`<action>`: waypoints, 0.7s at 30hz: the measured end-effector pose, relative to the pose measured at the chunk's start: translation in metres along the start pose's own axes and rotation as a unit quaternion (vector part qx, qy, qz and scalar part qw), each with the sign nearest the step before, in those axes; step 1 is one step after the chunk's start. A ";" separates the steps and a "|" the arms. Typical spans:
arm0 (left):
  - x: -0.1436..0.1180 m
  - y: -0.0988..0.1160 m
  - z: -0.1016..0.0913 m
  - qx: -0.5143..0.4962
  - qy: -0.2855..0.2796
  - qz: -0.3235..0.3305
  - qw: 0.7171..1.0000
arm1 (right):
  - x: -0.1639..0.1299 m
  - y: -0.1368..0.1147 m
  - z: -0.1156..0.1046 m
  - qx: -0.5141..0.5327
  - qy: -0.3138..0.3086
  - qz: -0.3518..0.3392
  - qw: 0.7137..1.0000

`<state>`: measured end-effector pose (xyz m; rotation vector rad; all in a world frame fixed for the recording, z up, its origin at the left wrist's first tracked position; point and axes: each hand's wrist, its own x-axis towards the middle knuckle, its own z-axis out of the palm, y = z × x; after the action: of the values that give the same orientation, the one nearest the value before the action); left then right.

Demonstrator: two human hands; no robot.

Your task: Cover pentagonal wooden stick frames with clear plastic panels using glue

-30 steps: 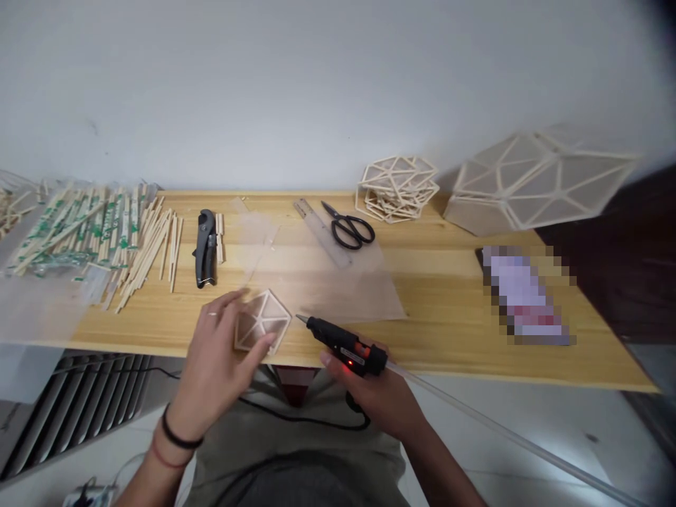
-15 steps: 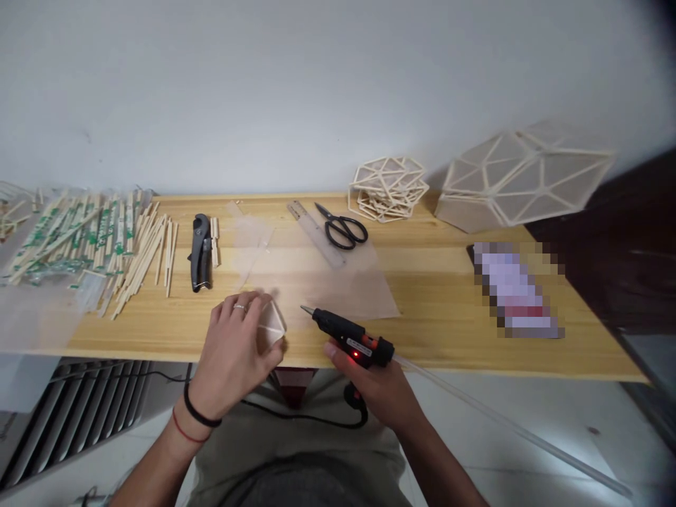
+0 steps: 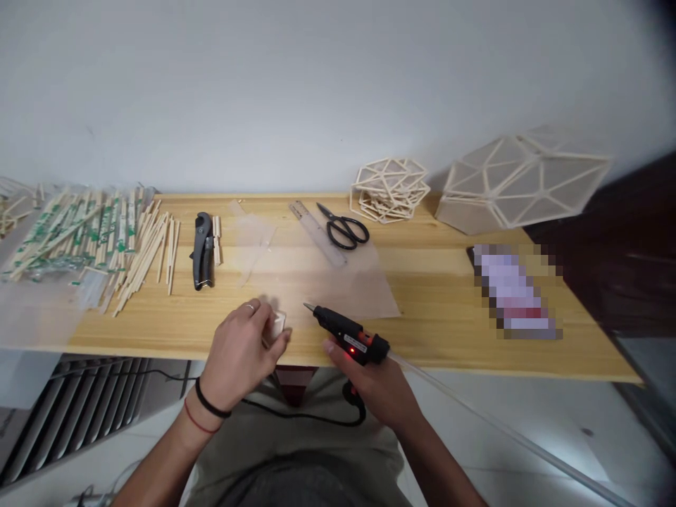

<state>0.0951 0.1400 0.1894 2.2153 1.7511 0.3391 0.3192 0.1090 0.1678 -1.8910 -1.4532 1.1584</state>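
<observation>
Close to the table's front edge, my left hand (image 3: pixel 246 345) is closed on a small pale wooden-stick frame with translucent sheet (image 3: pixel 278 324); the fingers cover much of it. My right hand (image 3: pixel 377 384) wraps round the grip of a black hot glue gun (image 3: pixel 351 334) whose red light is lit. The gun's nozzle points up and left towards the small frame, with a gap between them. A long translucent glue stick (image 3: pixel 475 412) runs out of its back end. Beyond both hands lies a translucent sheet (image 3: pixel 338 292) on the wooden table (image 3: pixel 448 317).
Scissors (image 3: pixel 346 229) and a clear ruler (image 3: pixel 320 236) lie behind the hands. A black cutter (image 3: pixel 201 250), loose sticks (image 3: pixel 145 257) and wrapped chopsticks (image 3: pixel 79 229) are at left. Stick-frame models (image 3: pixel 391 190) stand by the wall, and a blurred phone (image 3: pixel 515 289) lies at right.
My left hand has turned the small frame, so less of it shows between the fingers. The glue gun has stayed nearly in place in my right hand.
</observation>
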 end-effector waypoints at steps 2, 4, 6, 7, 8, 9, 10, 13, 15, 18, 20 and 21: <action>0.001 0.000 0.000 -0.019 -0.004 -0.005 1.000 | -0.001 -0.003 0.000 -0.001 0.000 0.010 1.000; 0.002 -0.001 -0.002 -0.054 -0.007 0.000 0.999 | -0.002 -0.007 0.000 0.001 -0.010 0.003 1.000; 0.002 -0.002 -0.002 -0.076 -0.008 0.005 0.997 | -0.002 -0.010 -0.001 0.001 -0.024 -0.019 1.000; 0.002 -0.002 -0.002 -0.078 -0.007 0.005 0.997 | -0.002 -0.012 -0.002 -0.001 -0.030 -0.029 0.999; 0.002 -0.003 -0.002 -0.078 -0.004 0.003 0.997 | -0.002 -0.014 -0.003 -0.004 -0.037 -0.039 0.999; 0.003 -0.003 -0.001 -0.079 -0.001 0.001 0.997 | -0.002 -0.015 -0.005 -0.007 -0.044 -0.047 0.998; 0.004 -0.003 -0.001 -0.085 0.000 -0.001 0.996 | -0.002 -0.017 -0.007 -0.011 -0.052 -0.055 0.997; 0.006 -0.005 -0.003 -0.122 -0.009 0.001 0.992 | -0.003 -0.021 -0.013 -0.015 -0.086 -0.083 0.993; 0.008 -0.006 -0.006 -0.143 -0.020 0.008 0.990 | -0.004 -0.023 -0.016 -0.007 -0.122 -0.107 0.987; 0.010 -0.006 -0.009 -0.145 -0.030 0.015 0.989 | -0.006 -0.025 -0.018 0.015 -0.179 -0.128 0.975; 0.010 -0.006 -0.011 -0.141 -0.036 0.012 0.989 | -0.007 -0.026 -0.018 0.032 -0.203 -0.127 0.970; 0.011 -0.006 -0.011 -0.140 -0.038 0.011 0.989 | -0.008 -0.026 -0.017 0.037 -0.209 -0.123 0.969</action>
<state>0.0884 0.1525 0.1974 2.0212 1.5363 0.4693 0.3195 0.1115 0.1996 -1.4182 -1.7751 1.5235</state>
